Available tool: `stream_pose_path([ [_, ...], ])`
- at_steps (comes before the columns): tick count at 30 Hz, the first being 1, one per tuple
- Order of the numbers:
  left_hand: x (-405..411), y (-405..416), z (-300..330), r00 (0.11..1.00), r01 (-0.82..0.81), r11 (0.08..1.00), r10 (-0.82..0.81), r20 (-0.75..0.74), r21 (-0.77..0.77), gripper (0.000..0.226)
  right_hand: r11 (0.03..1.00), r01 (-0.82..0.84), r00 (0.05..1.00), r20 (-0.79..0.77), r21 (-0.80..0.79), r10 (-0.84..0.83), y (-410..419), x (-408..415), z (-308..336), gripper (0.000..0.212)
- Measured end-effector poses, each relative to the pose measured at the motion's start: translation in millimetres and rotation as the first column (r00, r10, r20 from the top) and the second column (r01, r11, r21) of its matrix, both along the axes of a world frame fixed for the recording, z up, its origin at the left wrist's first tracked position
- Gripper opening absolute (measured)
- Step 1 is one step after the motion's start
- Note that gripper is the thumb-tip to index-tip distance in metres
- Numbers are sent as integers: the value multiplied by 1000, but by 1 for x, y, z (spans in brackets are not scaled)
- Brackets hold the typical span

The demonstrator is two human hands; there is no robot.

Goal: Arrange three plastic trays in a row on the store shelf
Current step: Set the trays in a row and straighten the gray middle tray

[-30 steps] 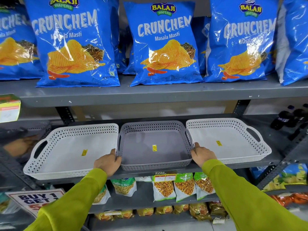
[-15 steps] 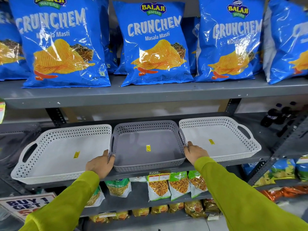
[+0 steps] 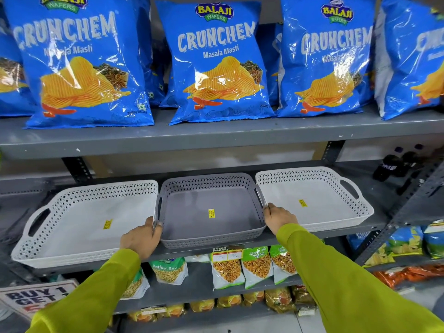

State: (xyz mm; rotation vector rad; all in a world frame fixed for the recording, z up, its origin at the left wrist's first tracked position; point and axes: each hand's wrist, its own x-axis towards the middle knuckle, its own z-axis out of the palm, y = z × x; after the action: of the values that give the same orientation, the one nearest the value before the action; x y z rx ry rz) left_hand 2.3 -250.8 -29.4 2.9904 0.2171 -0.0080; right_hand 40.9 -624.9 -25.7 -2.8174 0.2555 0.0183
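We have the grey tray [image 3: 211, 210] in the middle of the shelf [image 3: 336, 233], and we hold it by both side walls at the near corners so it can be nudged square without lifting. Our left hand [image 3: 140, 237] curls its fingers over the left rim — thumb outside, the rest hidden behind the wall, so we cannot tell how they lie. Our right hand [image 3: 280, 217] clasps the right rim, its fingers folded together over the edge and also mostly hidden.

The left white tray [image 3: 79, 222] touches the grey one along its right wall, and its near edge juts past the shelf lip; the right white tray [image 3: 312, 200] sits just beside the grey one's other wall. All three rest flat, handles outward — the row looks nearly done, we judge, with only the alignment of front edges left.

Above, blue chip bags [image 3: 216, 68] stand on the upper shelf, clear of our work; below hang snack packets [image 3: 227, 270].
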Motion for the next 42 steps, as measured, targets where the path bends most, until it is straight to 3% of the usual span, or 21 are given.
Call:
stream_pose_path([
  [16, -1, -3, 3, 1000, -14, 1000, 14, -17, -15, 49, 1000, -5, 1000, -26, -8, 5, -1, 6, 0, 39],
  [23, -6, -8, 13, 995, -88, 994, 84, -57, -68, 52, 999, 24, 999, 32, -41, -23, -3, 10, -11, 34],
  [42, -4, -5, 8, 998, -60, 991, 55, -41, -116, 48, 996, 37, 998, 62, -79, -32, 1, 2, -8, 35],
])
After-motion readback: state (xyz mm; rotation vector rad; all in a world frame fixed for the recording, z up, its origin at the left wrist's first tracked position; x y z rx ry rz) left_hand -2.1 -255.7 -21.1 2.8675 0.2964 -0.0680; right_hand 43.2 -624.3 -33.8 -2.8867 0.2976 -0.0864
